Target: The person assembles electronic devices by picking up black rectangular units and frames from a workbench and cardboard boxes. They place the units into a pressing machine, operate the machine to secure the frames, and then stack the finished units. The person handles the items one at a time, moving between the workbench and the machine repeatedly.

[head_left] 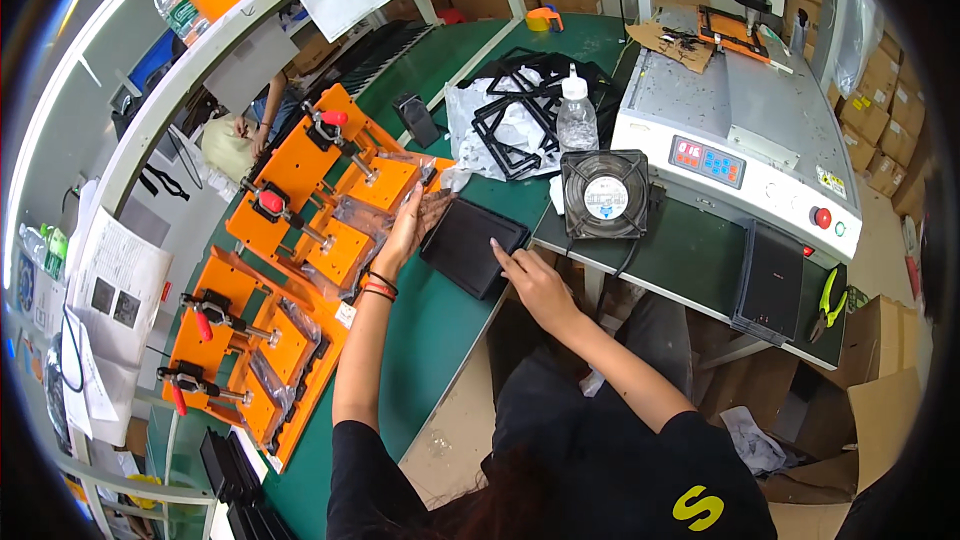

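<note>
Beside the black panel [472, 245], my left hand [412, 225] rests open; my right hand [530, 280] presses one finger on it—it may slide off the worktop [420, 340].

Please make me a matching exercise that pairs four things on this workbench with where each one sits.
Things:
1. black flat panel
2. square fan
3. clear plastic bottle
4. yellow-handled pliers

Places:
A. far right edge of the bench, below the grey machine
B. under the left hand and right hand
C. just behind the fan, beside a pile of black frames
D. against the machine's left front corner

Pairs: 1-B, 2-D, 3-C, 4-A
</note>
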### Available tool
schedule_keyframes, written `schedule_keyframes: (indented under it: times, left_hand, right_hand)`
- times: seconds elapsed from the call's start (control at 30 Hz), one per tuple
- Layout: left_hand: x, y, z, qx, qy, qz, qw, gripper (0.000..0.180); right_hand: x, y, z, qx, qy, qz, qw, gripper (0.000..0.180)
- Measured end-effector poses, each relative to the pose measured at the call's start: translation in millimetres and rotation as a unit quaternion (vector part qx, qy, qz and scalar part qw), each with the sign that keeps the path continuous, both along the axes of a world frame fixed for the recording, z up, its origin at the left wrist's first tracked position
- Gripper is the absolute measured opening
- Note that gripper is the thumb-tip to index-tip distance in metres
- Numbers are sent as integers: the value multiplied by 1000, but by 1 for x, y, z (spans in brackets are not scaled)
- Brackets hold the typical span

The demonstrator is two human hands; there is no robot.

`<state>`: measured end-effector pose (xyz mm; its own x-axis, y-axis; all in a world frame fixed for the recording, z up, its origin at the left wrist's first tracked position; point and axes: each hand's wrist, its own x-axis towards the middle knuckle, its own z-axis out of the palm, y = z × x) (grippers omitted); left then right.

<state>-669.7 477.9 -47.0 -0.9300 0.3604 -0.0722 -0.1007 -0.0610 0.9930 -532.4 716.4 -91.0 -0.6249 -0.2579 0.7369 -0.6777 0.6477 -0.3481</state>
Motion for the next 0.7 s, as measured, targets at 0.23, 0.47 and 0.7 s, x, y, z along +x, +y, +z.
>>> schedule_keyframes:
  times: [0.23, 0.47, 0.7]
  left_hand:
    - [-39, -8, -20, -204, 96, 59, 973, 62]
    - [-24, 11, -27, -278, 213, 76, 934, 57]
    - [41, 57, 3, -305, 406, 216, 834, 39]
  right_hand:
    - [-20, -13, -2, 25, -36, -48, 998, 54]
    - [-16, -3, 1, 66, -74, -33, 995, 56]
    - [3, 5, 5, -54, -95, 6, 994, 60]
